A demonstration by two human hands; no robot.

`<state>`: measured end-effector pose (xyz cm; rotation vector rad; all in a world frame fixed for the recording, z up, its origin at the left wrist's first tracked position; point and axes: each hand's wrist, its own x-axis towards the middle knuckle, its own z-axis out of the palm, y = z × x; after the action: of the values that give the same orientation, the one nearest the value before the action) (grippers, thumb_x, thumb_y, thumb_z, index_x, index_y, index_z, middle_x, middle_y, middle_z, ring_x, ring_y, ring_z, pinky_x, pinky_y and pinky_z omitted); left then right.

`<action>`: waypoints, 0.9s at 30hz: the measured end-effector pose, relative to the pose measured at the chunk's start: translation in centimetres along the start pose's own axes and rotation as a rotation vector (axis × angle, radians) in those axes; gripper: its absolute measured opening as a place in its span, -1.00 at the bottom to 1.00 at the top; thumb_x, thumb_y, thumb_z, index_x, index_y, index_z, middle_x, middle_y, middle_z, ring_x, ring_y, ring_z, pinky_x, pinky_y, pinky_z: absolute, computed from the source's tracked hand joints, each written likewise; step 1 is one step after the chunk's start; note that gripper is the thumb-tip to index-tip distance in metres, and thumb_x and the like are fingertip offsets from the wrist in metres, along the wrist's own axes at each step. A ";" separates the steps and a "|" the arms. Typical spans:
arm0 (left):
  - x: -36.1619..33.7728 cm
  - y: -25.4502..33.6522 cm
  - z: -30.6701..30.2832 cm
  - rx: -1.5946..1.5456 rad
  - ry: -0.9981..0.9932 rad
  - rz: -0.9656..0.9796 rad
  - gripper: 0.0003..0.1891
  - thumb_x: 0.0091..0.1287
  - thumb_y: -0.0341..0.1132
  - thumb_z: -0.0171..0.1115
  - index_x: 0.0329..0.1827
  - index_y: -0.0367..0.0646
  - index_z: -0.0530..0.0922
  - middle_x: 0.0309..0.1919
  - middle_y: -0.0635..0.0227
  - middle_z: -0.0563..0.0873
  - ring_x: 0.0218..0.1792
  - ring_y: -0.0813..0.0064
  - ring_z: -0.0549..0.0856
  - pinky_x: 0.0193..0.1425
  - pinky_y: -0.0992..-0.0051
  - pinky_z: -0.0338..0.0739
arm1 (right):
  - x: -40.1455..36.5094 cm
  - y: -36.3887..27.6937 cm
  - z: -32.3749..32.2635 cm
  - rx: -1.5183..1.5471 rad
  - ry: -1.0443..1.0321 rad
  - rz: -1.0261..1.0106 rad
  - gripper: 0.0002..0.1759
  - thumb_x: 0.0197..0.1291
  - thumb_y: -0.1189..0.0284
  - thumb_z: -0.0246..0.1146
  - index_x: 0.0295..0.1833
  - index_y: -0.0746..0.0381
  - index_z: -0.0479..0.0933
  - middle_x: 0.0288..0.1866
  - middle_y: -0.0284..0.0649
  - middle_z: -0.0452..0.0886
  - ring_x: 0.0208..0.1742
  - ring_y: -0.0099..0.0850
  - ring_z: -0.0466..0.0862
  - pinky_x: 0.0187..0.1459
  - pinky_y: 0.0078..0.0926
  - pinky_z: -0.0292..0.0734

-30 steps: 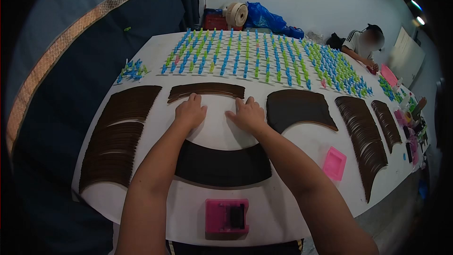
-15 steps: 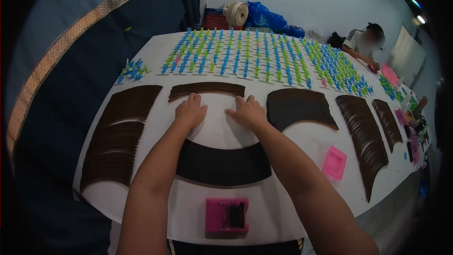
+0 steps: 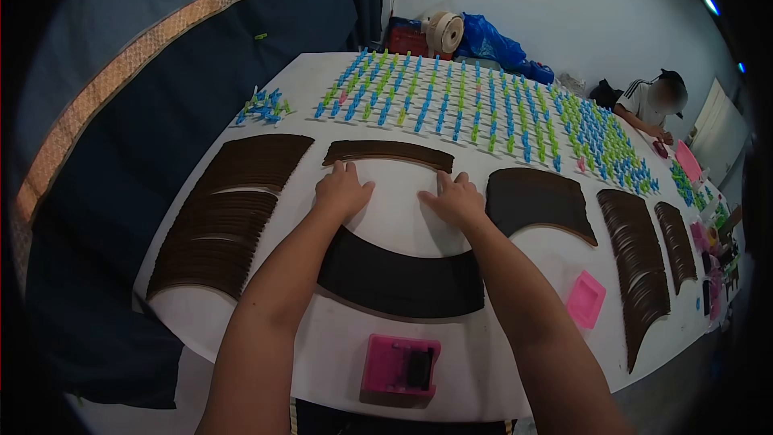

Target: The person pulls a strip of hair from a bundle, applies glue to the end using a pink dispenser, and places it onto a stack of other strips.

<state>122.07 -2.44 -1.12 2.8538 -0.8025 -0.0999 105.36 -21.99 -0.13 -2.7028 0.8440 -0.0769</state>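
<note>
A narrow stack of curved dark brown strips (image 3: pixel 389 152) lies across the white table in front of me. My left hand (image 3: pixel 344 190) is at the near edge of this stack, close to its left end, fingertips against or just short of the edge and thumb apart. Near the stack's right end is my right hand (image 3: pixel 456 201), its fingers and thumb spread. Neither hand visibly holds anything. Between my forearms and nearer to me lies a wide curved black sheet or stack (image 3: pixel 403 280). A similar dark curved stack (image 3: pixel 535 197) sits to the right of my right hand.
Fanned brown strips (image 3: pixel 221 229) lie at left, with more strips (image 3: pixel 632 258) at right. Rows of blue and green clips (image 3: pixel 459 105) cover the far side. A pink tray (image 3: pixel 586 300) and a pink box (image 3: pixel 401 366) are nearer me. A person (image 3: pixel 656 105) sits at far right.
My view has turned slightly, so the table and its contents sit farther right in the picture. Both hands stay by the narrow brown stack, with little visible change in their pose.
</note>
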 end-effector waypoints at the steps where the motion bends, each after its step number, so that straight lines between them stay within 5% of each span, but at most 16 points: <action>1: 0.1 0.0 0.0 -0.002 0.001 -0.003 -0.11 0.53 0.25 0.21 0.69 -0.30 0.34 0.69 -0.14 0.33 0.44 -0.08 0.67 0.44 0.03 0.64 | 0.0 0.0 -0.1 -0.011 -0.004 0.003 -0.09 0.38 -0.31 0.26 0.66 0.00 0.41 0.42 0.08 0.52 0.46 0.06 0.61 0.37 0.01 0.57; 12: 0.6 -0.4 0.0 -0.015 -0.060 -0.007 -0.02 0.51 0.29 0.19 0.74 -0.32 0.21 0.76 -0.10 0.22 0.51 -0.11 0.60 0.50 0.03 0.59 | 0.0 0.3 0.1 -0.031 -0.008 -0.007 -0.08 0.39 -0.32 0.24 0.65 0.03 0.40 0.46 0.12 0.49 0.49 0.06 0.59 0.39 -0.03 0.59; 17: 0.2 -1.2 0.1 -0.027 -0.074 0.042 -0.08 0.49 0.27 0.24 0.69 -0.28 0.34 0.72 -0.06 0.29 0.53 -0.09 0.56 0.57 0.02 0.52 | -0.9 3.6 0.8 0.185 -0.023 -0.187 -0.16 0.36 -0.12 0.42 0.54 0.22 0.54 0.45 0.17 0.52 0.45 0.15 0.58 0.45 0.05 0.53; 22: -3.9 -2.2 -0.6 -0.118 0.025 0.151 -0.31 0.46 0.13 0.34 0.46 -0.20 0.58 0.54 0.06 0.52 0.45 -0.10 0.55 0.53 -0.13 0.40 | -13.9 4.2 -2.6 0.300 0.145 -0.687 -0.45 0.30 0.19 0.56 0.30 0.21 0.66 0.32 0.00 0.62 0.33 0.02 0.63 0.37 -0.10 0.56; 27: -11.7 -3.9 -0.5 -0.304 0.325 0.349 -0.57 0.51 -0.17 0.36 0.33 -0.22 0.64 0.34 0.07 0.69 0.38 -0.02 0.59 0.49 -0.06 0.38 | -22.1 7.3 0.7 0.196 0.282 -0.722 -0.62 0.24 0.32 0.56 0.13 0.14 0.68 0.21 -0.22 0.66 0.28 -0.12 0.61 0.31 -0.06 0.50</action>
<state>114.11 6.99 -1.15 2.3257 -1.0874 0.2579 83.21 -15.03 -2.11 -2.6919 -0.1173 -0.6676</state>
